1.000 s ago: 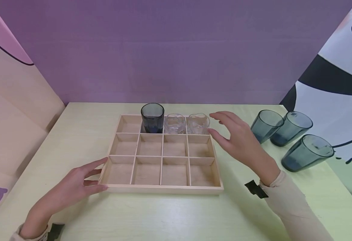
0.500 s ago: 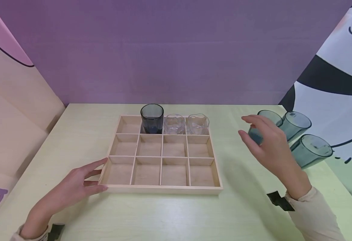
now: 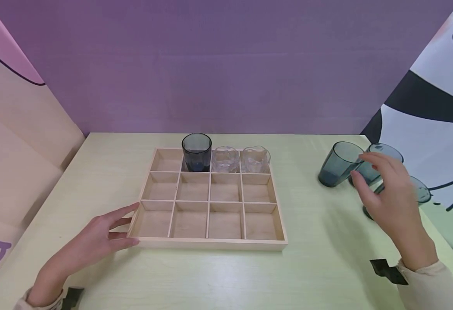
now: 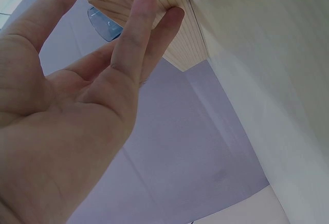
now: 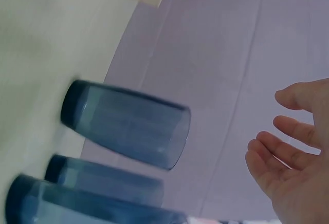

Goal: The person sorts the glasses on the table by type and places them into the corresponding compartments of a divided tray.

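My left hand (image 3: 90,241) touches the left side of a wooden compartment tray (image 3: 210,244), fingers nearly straight along its outer wall; the left wrist view has fingertips (image 4: 144,0) on the wood. My right hand (image 3: 393,193) is raised over the blue glasses at the right, holding nothing, its fingers loosely bent. Nearest its fingertips stands a blue glass tumbler (image 3: 338,165). A second blue tumbler (image 3: 383,149) and a third blue tumbler (image 3: 422,191) are partly hidden behind the hand. In the right wrist view the upright tumbler (image 5: 128,124) is apart from the fingers.
In the tray's back row sit a dark glass tumbler (image 3: 196,153), a clear wavy glass (image 3: 225,159) and another clear wavy glass (image 3: 255,159). A purple backdrop (image 3: 226,64) rises behind the pale table (image 3: 218,280).
My right hand has moved right, away from the clear glass at the tray's back right corner, to above the blue tumblers. My left hand and the tray have stayed in place.
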The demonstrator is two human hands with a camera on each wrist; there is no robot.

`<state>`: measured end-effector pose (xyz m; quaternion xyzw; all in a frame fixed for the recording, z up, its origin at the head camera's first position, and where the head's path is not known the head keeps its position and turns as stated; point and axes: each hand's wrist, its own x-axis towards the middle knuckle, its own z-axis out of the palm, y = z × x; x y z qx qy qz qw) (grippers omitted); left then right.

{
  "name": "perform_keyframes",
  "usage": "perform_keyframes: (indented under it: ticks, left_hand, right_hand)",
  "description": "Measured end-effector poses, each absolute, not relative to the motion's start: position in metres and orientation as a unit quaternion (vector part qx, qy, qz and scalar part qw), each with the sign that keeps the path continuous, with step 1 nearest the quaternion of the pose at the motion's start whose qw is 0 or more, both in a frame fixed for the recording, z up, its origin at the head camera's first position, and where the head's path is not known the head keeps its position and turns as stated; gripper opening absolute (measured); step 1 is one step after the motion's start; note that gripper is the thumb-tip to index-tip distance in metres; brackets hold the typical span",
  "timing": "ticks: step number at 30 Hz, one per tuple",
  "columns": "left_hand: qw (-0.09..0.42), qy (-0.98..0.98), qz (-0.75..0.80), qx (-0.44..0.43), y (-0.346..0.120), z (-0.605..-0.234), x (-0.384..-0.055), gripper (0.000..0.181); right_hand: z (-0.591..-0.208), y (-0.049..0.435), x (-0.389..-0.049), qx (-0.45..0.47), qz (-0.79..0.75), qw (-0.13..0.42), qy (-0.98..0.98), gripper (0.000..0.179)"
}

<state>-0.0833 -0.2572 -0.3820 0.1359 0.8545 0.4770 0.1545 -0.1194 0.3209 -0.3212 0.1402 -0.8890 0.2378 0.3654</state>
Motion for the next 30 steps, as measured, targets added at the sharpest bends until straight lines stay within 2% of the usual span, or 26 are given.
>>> perform_keyframes:
  ticks: [6,10,15,18,23,30]
  left_hand:
    - [0.152,0.860,0.468,0.137,-0.258,-0.384,-0.084,0.085]
    - [0.146,0.868,0.457,0.130,-0.258,-0.385,-0.081,0.085]
    - [0.143,0.871,0.452,0.130,-0.258,-0.386,-0.082,0.084]
    - [0.146,0.867,0.459,0.129,-0.258,-0.385,-0.082,0.085]
    - [0.150,0.864,0.464,0.128,-0.258,-0.386,-0.082,0.085]
    - [0.150,0.866,0.459,0.129,-0.259,-0.387,-0.082,0.084]
  right_hand:
    - [-0.330,0.335,-0.118,0.122,0.237,0.410,-0.872,0.037]
    - [-0.330,0.341,-0.117,0.101,0.238,0.409,-0.875,0.039]
    - [-0.334,0.354,-0.115,0.022,0.226,0.400,-0.888,0.047]
    - [-0.338,0.362,-0.115,-0.035,0.219,0.381,-0.897,0.054]
    - [-0.341,0.371,-0.114,-0.138,0.220,0.317,-0.912,0.065]
    - [-0.346,0.380,-0.114,-0.179,0.233,0.250,-0.923,0.081]
